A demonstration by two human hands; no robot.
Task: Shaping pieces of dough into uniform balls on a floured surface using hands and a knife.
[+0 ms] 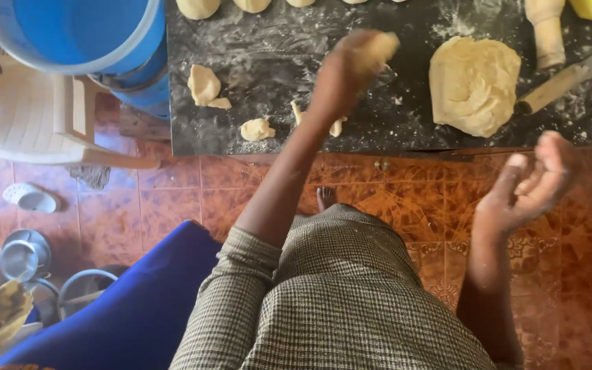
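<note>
The big lump of dough [474, 83] on the dark floured table [275, 48] is the landmark here. The left hand [351, 72] is raised over the table just to the left of this lump, and it grasps a small piece of dough [378, 49] at its fingertips; the hand is blurred, so I cannot tell how tightly the fingers close. The small piece is therefore in the air above the table, near the left edge of the big lump and a little higher in the view.

The right hand [532, 181] is below and to the right of the big lump, off the table and over the orange tiled floor [405, 199]. It is released, with the palm turned up, the fingers loosely curled, and it holds nothing. The left hand is clearly nearer to the big lump than the right one.

The big lump is roughly round with no clear long axis. To its right lie a wooden-handled knife [570, 77], its long axis slanting up to the right, and a pale rolling pin end [546, 31]. To the left of the lump, well apart, some torn dough scraps [205, 85] lie on the table, and further left stands a blue bucket [83, 34] beside a white plastic chair [35, 116].
</note>
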